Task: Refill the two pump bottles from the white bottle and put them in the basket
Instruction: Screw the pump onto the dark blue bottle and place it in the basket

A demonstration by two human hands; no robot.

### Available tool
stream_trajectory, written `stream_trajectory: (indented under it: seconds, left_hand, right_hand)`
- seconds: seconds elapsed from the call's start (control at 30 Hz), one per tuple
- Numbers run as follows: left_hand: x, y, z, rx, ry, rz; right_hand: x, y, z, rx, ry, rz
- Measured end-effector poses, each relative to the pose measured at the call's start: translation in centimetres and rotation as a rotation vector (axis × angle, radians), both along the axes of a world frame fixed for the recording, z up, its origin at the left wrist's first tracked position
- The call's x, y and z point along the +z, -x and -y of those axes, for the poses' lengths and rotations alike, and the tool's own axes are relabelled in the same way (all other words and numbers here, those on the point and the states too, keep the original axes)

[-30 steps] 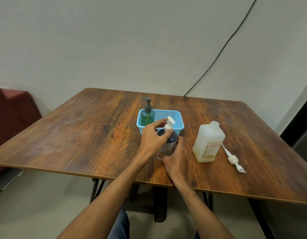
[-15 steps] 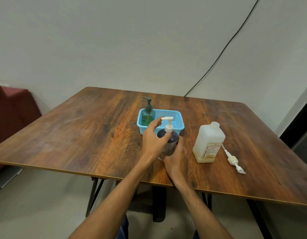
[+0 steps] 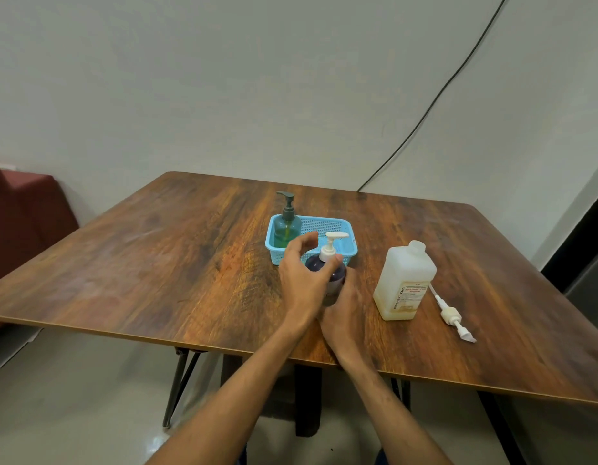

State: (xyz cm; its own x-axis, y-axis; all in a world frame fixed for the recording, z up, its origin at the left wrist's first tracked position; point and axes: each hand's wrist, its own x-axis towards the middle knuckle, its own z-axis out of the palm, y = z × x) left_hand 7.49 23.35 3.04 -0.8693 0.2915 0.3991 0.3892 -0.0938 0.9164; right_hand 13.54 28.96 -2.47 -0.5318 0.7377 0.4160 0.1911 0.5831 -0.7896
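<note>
A dark pump bottle (image 3: 338, 276) with a white pump top stands upright on the tabletop (image 3: 177, 263), just in front of a blue basket (image 3: 328, 226), and both hands are on it. The right hand (image 3: 346, 312) wraps the lower body of the bottle from the near side, fingers curled round it, with the heel of the hand down by the tabletop. The left hand (image 3: 302, 280) comes in from the left and cups the bottle's shoulder and neck. Its thumb lies against the white collar below the spout. The forefinger arches up clear of the pump, and the other fingers curve behind where they cannot be seen. The spout points to the right.

In the basket's left end stands a green pump bottle (image 3: 287, 226), upright, with a dark pump. To the right of the hands, well apart from them, stands the white bottle (image 3: 405, 283), its neck uncapped. Just beside it on the right a loose pump (image 3: 452, 315) lies flat with its tube towards the white bottle. A black cable (image 3: 435, 99) runs down the wall behind, and a red seat (image 3: 26, 213) shows at the left edge.
</note>
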Motion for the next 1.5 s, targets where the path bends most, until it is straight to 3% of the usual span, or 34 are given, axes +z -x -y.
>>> stream_trajectory:
  seconds: [0.07,0.27,0.43,0.8,1.03,1.33,1.5]
  left_hand:
    - [0.1,-0.2,-0.2,0.032,-0.026,-0.003]
    - [1.1,0.9,-0.3,-0.18,0.09,-0.001]
    - [0.8,0.0,0.0,0.1,-0.023,-0.034]
    - [0.6,1.5,-0.4,-0.171,0.139,-0.057]
    - [0.5,-0.5,-1.3,0.08,-0.008,-0.035]
    - [0.9,1.7,-0.2,-0.109,0.038,-0.008]
    - [0.5,0.4,-0.3,-0.001,0.023,-0.057]
  right_hand:
    - [0.0,-0.1,0.0,-0.004,0.0,0.006]
    - [0.0,0.1,-0.1,-0.01,0.022,0.035]
    - [-0.1,0.1,-0.1,-0.01,-0.003,-0.005]
    - [-0.3,0.1,-0.3,0.001,0.005,0.009]
    - [-0.2,-0.4,-0.2,0.008,-0.035,0.002]
    - [0.3,-0.3,-0.2,0.022,0.034,0.022]
    - [-0.3,0.1,-0.2,-0.021,-0.013,0.042]
